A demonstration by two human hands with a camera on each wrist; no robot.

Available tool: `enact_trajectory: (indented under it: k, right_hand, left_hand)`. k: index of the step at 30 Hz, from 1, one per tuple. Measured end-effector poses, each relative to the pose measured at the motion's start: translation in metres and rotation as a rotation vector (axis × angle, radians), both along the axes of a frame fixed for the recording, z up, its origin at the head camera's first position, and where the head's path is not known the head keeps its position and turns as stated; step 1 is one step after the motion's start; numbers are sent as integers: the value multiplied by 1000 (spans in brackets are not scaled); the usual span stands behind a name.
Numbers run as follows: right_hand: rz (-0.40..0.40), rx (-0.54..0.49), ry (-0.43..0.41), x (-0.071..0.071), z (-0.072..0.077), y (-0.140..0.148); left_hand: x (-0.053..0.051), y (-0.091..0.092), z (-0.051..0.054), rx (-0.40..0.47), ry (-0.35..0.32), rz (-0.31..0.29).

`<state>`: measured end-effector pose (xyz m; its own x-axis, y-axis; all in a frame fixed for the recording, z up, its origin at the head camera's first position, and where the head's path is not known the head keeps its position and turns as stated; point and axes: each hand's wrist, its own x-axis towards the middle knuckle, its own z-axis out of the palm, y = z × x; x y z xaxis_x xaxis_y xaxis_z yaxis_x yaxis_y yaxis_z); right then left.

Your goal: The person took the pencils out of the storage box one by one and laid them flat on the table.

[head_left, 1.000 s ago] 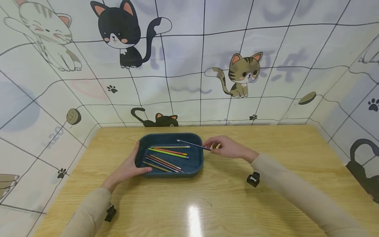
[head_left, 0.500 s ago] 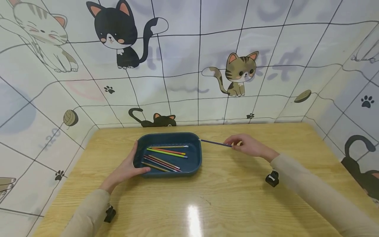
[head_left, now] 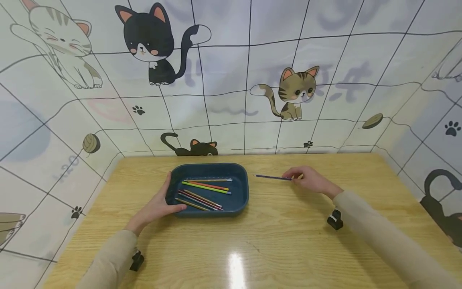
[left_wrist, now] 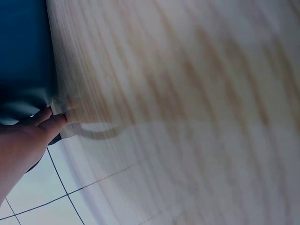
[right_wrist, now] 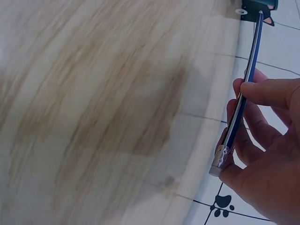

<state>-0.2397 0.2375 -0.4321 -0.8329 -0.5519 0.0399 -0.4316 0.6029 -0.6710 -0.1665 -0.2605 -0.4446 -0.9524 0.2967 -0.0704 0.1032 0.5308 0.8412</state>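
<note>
A dark blue pencil (head_left: 272, 177) points left above the table, right of the tray. My right hand (head_left: 311, 180) pinches it near its back end. In the right wrist view the thumb and fingers hold this blue pencil (right_wrist: 243, 98), and its metal band and pale eraser show at the lower end. My left hand (head_left: 156, 206) holds the left side of a dark blue tray (head_left: 242, 204), with the thumb over its near-left rim. Several pencils lie in the tray, among them a lime green pencil (head_left: 207, 188). The left wrist view shows the left hand (left_wrist: 28, 140) against the tray's wall (left_wrist: 28, 51).
The wooden table (head_left: 274, 241) reaches back to a wall covering (head_left: 223, 80) with printed cats and grid lines. The same covering stands at both sides. A small black device (head_left: 335, 220) hangs at the right wrist.
My right hand has moved right with the blue pencil, whose tip was over the tray and is now outside its right rim. The left hand and tray stay in place.
</note>
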Motion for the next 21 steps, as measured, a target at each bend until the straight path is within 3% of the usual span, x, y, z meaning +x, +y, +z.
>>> enact_trajectory:
  k: [14,21]
  right_hand:
    - [-12,38,9,-12,-10,0]
    - [-33,47,-37,-17,-16,-4]
  left_hand:
    - [1,2,4,14,-4,-4]
    - [1,1,4,25,-5,-1]
